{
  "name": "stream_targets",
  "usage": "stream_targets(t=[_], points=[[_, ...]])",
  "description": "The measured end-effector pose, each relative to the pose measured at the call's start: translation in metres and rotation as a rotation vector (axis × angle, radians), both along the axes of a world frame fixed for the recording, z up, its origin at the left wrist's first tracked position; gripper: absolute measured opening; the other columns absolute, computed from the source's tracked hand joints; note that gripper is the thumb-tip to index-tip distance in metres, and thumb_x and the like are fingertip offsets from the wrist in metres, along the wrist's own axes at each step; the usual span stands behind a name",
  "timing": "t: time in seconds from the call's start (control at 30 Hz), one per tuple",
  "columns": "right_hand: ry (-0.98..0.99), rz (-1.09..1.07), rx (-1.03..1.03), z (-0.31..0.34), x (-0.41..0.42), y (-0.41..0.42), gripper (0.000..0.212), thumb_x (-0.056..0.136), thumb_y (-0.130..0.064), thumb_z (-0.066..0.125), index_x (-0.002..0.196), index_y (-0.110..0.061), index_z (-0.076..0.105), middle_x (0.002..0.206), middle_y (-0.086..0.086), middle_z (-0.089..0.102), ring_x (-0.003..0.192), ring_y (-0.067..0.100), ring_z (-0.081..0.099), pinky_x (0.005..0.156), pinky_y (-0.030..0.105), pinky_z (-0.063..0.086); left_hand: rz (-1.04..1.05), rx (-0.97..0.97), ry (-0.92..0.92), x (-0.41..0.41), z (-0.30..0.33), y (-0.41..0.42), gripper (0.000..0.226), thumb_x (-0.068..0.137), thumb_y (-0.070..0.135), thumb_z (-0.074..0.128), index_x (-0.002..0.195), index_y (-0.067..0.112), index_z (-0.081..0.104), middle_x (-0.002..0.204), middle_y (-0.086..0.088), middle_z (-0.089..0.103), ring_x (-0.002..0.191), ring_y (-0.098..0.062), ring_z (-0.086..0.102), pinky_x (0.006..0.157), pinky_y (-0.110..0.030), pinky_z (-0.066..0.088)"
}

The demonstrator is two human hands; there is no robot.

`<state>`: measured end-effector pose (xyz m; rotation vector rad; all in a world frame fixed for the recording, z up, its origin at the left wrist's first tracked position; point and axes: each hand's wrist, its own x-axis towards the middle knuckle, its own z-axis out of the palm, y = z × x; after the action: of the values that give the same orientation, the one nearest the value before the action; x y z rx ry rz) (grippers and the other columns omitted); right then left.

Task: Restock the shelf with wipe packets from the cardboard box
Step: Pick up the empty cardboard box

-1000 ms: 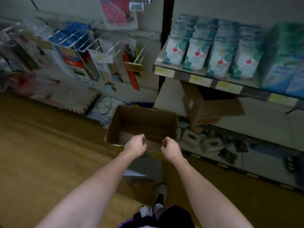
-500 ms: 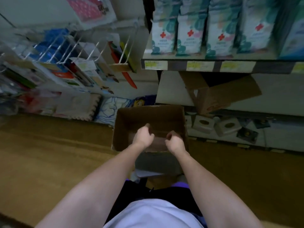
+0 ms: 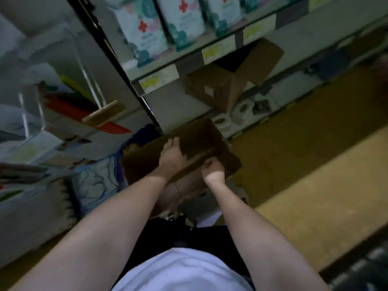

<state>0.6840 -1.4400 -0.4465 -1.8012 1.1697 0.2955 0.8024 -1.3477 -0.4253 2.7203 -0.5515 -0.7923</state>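
Both hands grip the box (image 3: 201, 143) at center: left (image 3: 171, 156) over its near wall, right (image 3: 213, 171) curled under. I see it empty; packets (image 3: 144, 32) fill the shelf (image 3: 189, 61) at twelve o'clock — restocking seems done.

Dim aisle, tan floor (image 3: 304, 198), hanging-goods rack (image 3: 63, 106).

The person's two forearms are bare from the elbows down to the wrists, with no sleeves, watch or bands showing on them. The left hand (image 3: 172, 156) and the right hand (image 3: 214, 170) are bare too, without gloves or rings that can be made out. At the bottom of the view a white top (image 3: 182, 271) covers the body, and above it lies dark, nearly black clothing (image 3: 180, 236).
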Motion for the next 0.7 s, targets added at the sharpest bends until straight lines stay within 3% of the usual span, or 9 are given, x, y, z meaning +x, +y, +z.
stream_targets(t=[0.17,0.27,0.43,0.7], points=[[-0.002,-0.243,-0.113,-0.007,0.000,0.064,0.010,0.084,-0.009,0.059,0.094,-0.008,0.059,0.103,0.017,0.059,0.095,0.037,0.057,0.083,0.034,0.045,-0.210,0.072,0.012,0.039,-0.008,0.026,0.076,0.091,0.026,0.055,0.153,0.020,0.013,0.158,-0.012,0.017,0.145,-0.032,0.015,0.119,-0.042,0.020],[0.022,-0.356,-0.142,-0.002,-0.003,0.089,0.020,0.083,-0.018,0.062,0.101,-0.010,0.061,0.108,0.017,0.058,0.104,0.039,0.055,0.090,0.038,0.048,-0.328,0.133,0.037,0.056,-0.013,0.034,0.080,0.090,0.028,0.056,0.153,0.027,0.006,0.161,-0.012,0.006,0.148,-0.031,0.004,0.120,-0.047,0.015],[0.204,-0.409,-0.083,0.005,-0.010,0.121,0.034,0.090,-0.030,0.058,0.119,-0.014,0.055,0.125,0.009,0.051,0.123,0.032,0.044,0.107,0.049,0.035,-0.468,0.192,0.115,0.068,-0.021,0.037,0.083,0.087,0.024,0.059,0.154,0.029,0.010,0.161,-0.010,0.004,0.148,-0.031,-0.002,0.121,-0.048,0.001],[0.007,-0.565,-0.013,0.000,0.001,0.142,0.037,0.082,-0.020,0.066,0.116,-0.009,0.056,0.119,0.012,0.048,0.113,0.035,0.051,0.099,0.044,0.047,-0.444,0.157,0.207,0.077,-0.027,0.039,0.086,0.084,0.020,0.059,0.154,0.032,0.011,0.162,-0.007,-0.004,0.148,-0.031,-0.003,0.121,-0.048,0.001]])
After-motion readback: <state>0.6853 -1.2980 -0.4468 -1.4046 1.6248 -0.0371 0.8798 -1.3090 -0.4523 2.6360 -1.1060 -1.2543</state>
